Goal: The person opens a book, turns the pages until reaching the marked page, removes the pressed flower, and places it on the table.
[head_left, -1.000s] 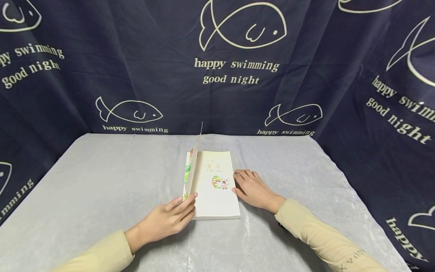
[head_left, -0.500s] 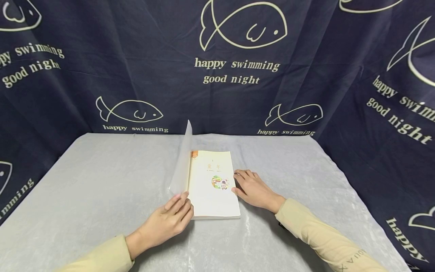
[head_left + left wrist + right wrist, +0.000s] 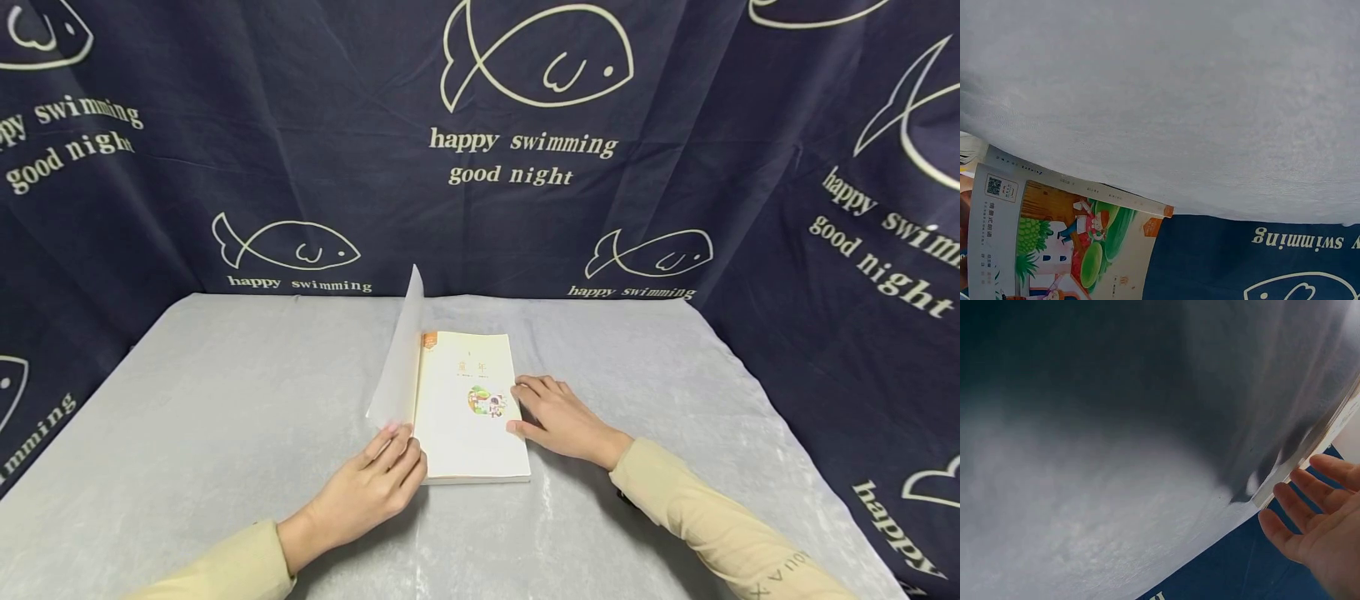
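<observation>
A white paperback book (image 3: 468, 446) lies on the cloth with its front cover (image 3: 401, 358) raised and leaning left. The title page carries orange characters and a small colored picture. My left hand (image 3: 367, 487) holds the cover by its lower edge, close to the spine; its thumb is hidden. The left wrist view shows the outer side of the cover (image 3: 1066, 237), printed with fruit and figures. At the book's right edge rests my right hand (image 3: 562, 417), its fingers spread and loosely bent. The right wrist view shows those fingers (image 3: 1297, 506) along the page edges.
A pale grey cloth (image 3: 247, 392) covers the table. Behind it and along both sides hangs a dark blue curtain (image 3: 390, 167) with white fish outlines and lettering.
The left hand has swung the cover further left, uncovering the orange corner mark on the title page. Over the last half second the cover barely moves. The right thumb has shifted slightly onto the page.
</observation>
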Demonstrator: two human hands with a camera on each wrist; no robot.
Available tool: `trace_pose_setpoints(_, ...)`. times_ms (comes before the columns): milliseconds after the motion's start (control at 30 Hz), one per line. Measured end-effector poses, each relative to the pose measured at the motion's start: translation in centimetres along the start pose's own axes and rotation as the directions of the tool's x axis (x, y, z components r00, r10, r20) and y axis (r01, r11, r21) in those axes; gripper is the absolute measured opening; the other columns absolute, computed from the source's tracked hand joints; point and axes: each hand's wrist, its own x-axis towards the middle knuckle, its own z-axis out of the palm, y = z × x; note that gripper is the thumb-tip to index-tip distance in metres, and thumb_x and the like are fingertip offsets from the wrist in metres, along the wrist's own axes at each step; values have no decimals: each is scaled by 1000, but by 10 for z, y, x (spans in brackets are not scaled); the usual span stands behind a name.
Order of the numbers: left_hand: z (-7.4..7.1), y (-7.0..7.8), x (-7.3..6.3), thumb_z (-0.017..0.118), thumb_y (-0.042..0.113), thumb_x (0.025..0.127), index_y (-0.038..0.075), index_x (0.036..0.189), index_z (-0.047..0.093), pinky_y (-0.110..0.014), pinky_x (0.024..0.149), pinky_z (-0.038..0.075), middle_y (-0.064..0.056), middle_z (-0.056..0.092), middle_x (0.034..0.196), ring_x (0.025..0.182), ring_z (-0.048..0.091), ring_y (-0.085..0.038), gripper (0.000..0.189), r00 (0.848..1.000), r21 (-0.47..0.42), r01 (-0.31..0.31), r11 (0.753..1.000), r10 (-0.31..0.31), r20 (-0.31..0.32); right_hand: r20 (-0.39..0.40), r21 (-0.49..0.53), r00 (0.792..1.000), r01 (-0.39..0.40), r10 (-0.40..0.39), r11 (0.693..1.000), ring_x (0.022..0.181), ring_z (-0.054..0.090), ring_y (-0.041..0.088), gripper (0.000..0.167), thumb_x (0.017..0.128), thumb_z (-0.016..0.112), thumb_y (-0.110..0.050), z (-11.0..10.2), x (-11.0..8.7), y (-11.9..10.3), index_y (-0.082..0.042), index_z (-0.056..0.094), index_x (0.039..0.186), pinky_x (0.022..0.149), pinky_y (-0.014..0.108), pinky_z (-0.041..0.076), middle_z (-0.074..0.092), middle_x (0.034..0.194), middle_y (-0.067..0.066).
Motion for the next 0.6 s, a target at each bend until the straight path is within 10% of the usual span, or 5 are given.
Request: trace_pose_setpoints(600, 0, 1, -2, 24, 1, 94, 3, 90, 57, -39, 98, 40, -9, 60, 90, 97, 58, -27, 33, 996, -22, 3, 1000, -1, 87, 5, 38, 992, 129, -129, 991, 129, 35, 26, 56, 87, 54, -45, -1, -4, 5, -9, 49, 130, 101, 49, 32, 42, 138, 10)
